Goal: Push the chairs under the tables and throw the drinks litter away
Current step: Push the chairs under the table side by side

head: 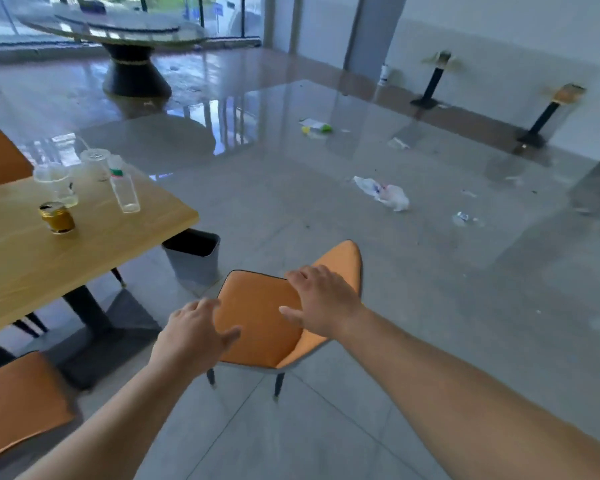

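An orange chair (257,317) stands on the floor to the right of a wooden table (21,258), pulled out from it. My left hand (194,336) hovers over the seat's near left edge, fingers apart. Above the chair's backrest, my right hand (323,299) is spread, holding nothing. On the table stand a gold can (57,217), two clear plastic cups (54,183) (96,164) and a clear bottle (124,190) with a green and red label. A grey bin (193,256) sits on the floor by the table's right end.
Two more orange chairs (14,400) (0,154) stand at the table's near and far left. Litter lies on the tiles: a white plastic bag (383,192), a green and yellow wrapper (316,127), small scraps (465,218). A round table (118,29) stands far back.
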{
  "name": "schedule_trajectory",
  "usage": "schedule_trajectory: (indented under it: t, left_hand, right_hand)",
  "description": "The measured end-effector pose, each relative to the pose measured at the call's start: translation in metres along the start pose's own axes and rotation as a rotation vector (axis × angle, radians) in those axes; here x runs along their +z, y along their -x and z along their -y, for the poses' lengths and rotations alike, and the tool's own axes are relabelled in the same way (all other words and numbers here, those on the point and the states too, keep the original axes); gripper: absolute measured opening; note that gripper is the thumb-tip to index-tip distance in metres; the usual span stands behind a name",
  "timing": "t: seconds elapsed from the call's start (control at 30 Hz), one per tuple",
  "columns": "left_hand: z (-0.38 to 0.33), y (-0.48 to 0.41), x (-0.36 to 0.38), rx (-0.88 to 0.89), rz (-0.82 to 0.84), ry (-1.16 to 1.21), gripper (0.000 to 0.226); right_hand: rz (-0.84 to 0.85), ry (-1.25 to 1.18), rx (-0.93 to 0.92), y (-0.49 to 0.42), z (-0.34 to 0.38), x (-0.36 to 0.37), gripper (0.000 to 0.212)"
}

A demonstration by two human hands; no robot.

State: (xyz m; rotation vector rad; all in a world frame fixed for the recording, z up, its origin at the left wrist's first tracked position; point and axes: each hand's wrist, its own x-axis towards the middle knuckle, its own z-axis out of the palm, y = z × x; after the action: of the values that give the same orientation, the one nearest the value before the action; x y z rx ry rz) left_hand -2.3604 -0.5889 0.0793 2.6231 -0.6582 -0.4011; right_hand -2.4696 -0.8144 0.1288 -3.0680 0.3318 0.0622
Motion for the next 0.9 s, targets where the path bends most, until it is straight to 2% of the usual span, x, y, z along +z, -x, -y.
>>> schedule_trajectory:
  t: [0.17, 0.33, 0.63, 0.9]
  left_hand:
    - [-0.146, -0.033, 0.065, 0.071, 0.049, 0.029, 0.082]
    - [-0.226, -0.074, 0.117, 0.071, 0.137, 0.026, 0.083]
    - [-0.269, -0.209, 0.180, -0.019, 0.212, 0.047, 0.082]
    - [-0.284, -0.258, 0.218, -0.165, 0.376, 0.112, 0.086]
  right_hand:
    - [0.013, 0.016, 0.071, 0.022, -0.140, -0.015, 0.070]
    - [0.022, -0.026, 0.135, 0.010, -0.240, -0.018, 0.071]
    - [0.182, -0.029, 0.092, -0.077, -0.322, 0.030, 0.071]
    - [0.342, 0.060, -0.128, -0.168, -0.354, 0.061, 0.078]
